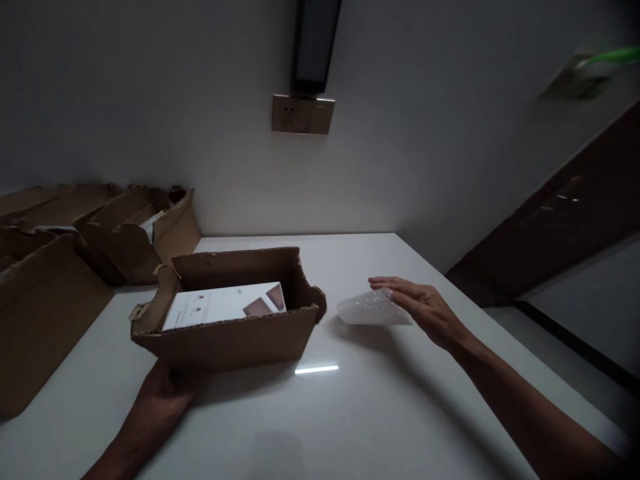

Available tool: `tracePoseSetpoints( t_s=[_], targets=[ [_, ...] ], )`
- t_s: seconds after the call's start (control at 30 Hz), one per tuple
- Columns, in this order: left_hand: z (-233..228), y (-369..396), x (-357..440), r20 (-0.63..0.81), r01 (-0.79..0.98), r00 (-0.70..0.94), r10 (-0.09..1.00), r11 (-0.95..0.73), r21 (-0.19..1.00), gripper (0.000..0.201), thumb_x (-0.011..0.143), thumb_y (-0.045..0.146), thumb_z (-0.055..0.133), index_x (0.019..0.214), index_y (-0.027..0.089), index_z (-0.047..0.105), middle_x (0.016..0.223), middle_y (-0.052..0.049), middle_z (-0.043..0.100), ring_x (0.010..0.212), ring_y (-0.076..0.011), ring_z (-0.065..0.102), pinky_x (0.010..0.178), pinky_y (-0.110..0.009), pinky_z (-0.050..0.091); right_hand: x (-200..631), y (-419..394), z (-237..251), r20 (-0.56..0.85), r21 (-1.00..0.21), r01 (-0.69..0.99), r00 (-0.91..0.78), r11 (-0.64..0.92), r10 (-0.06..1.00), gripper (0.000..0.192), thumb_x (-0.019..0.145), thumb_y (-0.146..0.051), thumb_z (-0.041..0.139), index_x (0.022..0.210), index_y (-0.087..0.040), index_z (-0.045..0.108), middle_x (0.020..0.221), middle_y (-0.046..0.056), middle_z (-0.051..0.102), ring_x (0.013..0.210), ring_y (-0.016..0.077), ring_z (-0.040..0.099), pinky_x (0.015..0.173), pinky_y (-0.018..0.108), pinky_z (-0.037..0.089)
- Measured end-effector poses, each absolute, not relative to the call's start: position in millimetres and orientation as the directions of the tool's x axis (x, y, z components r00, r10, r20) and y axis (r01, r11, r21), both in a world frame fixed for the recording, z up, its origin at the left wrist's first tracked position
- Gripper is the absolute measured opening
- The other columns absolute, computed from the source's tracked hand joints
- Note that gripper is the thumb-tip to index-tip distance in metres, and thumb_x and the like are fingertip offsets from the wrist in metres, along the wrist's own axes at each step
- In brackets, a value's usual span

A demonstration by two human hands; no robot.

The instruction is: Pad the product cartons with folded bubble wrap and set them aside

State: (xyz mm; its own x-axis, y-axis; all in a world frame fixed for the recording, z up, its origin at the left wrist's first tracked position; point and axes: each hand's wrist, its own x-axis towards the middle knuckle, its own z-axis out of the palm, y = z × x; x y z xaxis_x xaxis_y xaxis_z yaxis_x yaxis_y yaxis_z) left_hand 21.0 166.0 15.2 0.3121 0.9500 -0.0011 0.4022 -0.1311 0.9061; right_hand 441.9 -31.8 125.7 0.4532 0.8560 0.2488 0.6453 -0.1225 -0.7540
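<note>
An open brown cardboard box (235, 343) is tilted on the white table, left of centre. In it lies a white printed carton (215, 307) with brownish pictures on one end. My left hand (167, 393) grips the cardboard box low at its near left side; its fingertips are hidden by the box. To the right, my right hand (425, 307) holds a piece of clear bubble wrap (367, 310) by its upper edge, with fingers fairly straight and the thumb out of sight. A shadow falls beneath the wrap on the tabletop.
More open cardboard boxes (45, 307) crowd the table's left side, one with a whitish item in it. The white table (280, 427) meets a wall with a socket plate (303, 115) and a dark device (315, 47) above. A dark door (555, 207) stands at right.
</note>
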Motion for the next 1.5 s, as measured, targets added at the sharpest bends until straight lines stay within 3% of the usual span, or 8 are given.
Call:
tracePoseSetpoints(
  t_s=[0.13, 0.33, 0.47, 0.57, 0.83, 1.1, 1.3, 1.5],
  targets=[
    [22, 163, 21, 0.022, 0.466, 0.302, 0.953, -0.167, 0.869, 0.054, 0.063, 0.053, 0.073, 0.102, 0.018, 0.062, 0.107, -0.013, 0.075, 0.106, -0.0386, 0.069, 0.088, -0.051, 0.06, 434, -44, 141, 0.356, -0.75, 0.652, 0.539, -0.111, 0.763, 0.028, 0.09, -0.048, 0.059, 0.099, -0.03, 0.078, 0.111, 0.006, 0.076, 0.108, 0.0291, 0.068, 0.096, 0.046, 0.053],
    [30, 157, 24, 0.092, 0.471, 0.294, 0.951, -0.228, 0.852, 0.055, 0.065, 0.052, 0.068, 0.109, 0.019, 0.059, 0.111, -0.013, 0.073, 0.105, -0.0357, 0.069, 0.088, -0.046, 0.059, 404, -26, 171, 0.609, -0.482, 0.874, 0.288, 0.056, 0.739, 0.029, 0.093, -0.04, 0.055, 0.101, -0.026, 0.079, 0.118, 0.008, 0.073, 0.112, 0.0268, 0.067, 0.101, 0.046, 0.051],
    [37, 154, 25, 0.133, 0.443, 0.335, 0.933, -0.28, 0.852, 0.054, 0.068, 0.05, 0.064, 0.111, 0.017, 0.057, 0.113, -0.013, 0.071, 0.105, -0.033, 0.068, 0.09, -0.044, 0.057, 380, -52, 171, 0.225, -0.608, 0.773, -0.051, 0.181, 0.973, 0.025, 0.094, -0.039, 0.059, 0.108, -0.031, 0.078, 0.131, 0.006, 0.067, 0.123, 0.0252, 0.061, 0.099, 0.045, 0.053],
    [36, 156, 22, 0.131, 0.449, 0.358, 0.925, -0.293, 0.844, 0.052, 0.069, 0.048, 0.062, 0.111, 0.016, 0.057, 0.109, -0.012, 0.071, 0.1, -0.0313, 0.068, 0.085, -0.043, 0.057, 364, -81, 161, -0.073, -0.732, 0.669, -0.258, 0.124, 0.963, 0.037, 0.085, -0.042, 0.073, 0.12, -0.034, 0.072, 0.137, 0.005, 0.063, 0.131, 0.0277, 0.055, 0.107, 0.051, 0.046],
    [26, 159, 22, 0.122, 0.378, 0.365, 0.923, -0.267, 0.887, 0.055, 0.07, 0.042, 0.064, 0.118, 0.017, 0.056, 0.114, -0.011, 0.069, 0.105, -0.0308, 0.066, 0.091, -0.044, 0.055, 312, -64, 115, 0.071, -0.805, 0.591, 0.191, -0.057, 0.979, 0.061, 0.088, -0.046, 0.067, 0.145, -0.029, 0.051, 0.146, 0.013, 0.054, 0.125, 0.0298, 0.057, 0.098, 0.051, 0.052],
    [45, 207, 75, 0.114, 0.386, 0.364, 0.924, -0.261, 0.885, 0.058, 0.071, 0.022, 0.066, 0.127, 0.012, 0.055, 0.121, -0.016, 0.068, 0.114, -0.0313, 0.064, 0.103, -0.045, 0.05, 331, 40, 102, 0.193, -0.811, 0.583, 0.177, 0.055, 0.965, 0.062, 0.087, -0.038, 0.061, 0.145, -0.02, 0.048, 0.142, 0.015, 0.057, 0.125, 0.0303, 0.057, 0.097, 0.049, 0.052],
    [30, 181, 53, 0.098, 0.387, 0.35, 0.932, -0.239, 0.89, 0.066, 0.081, 0.024, 0.061, 0.143, 0.009, 0.041, 0.136, -0.02, 0.058, 0.126, -0.0296, 0.059, 0.107, -0.047, 0.047, 349, -55, 105, 0.139, -0.638, 0.77, 0.115, 0.0, 0.984, 0.051, 0.088, -0.049, 0.065, 0.133, -0.025, 0.061, 0.137, 0.012, 0.062, 0.123, 0.0318, 0.059, 0.102, 0.054, 0.049],
    [13, 103, 31, 0.346, 0.178, 0.832, 0.433, -0.8, 0.573, 0.048, 0.085, 0.015, 0.054, 0.133, 0.023, 0.056, 0.148, -0.013, 0.05, 0.137, -0.0299, 0.047, 0.11, -0.055, 0.044, 298, -134, 44, 0.327, -0.245, 0.961, -0.04, 0.126, 0.944, 0.041, 0.091, -0.031, 0.064, 0.131, -0.022, 0.062, 0.137, 0.014, 0.062, 0.122, 0.0318, 0.059, 0.094, 0.051, 0.054]
  ],
)
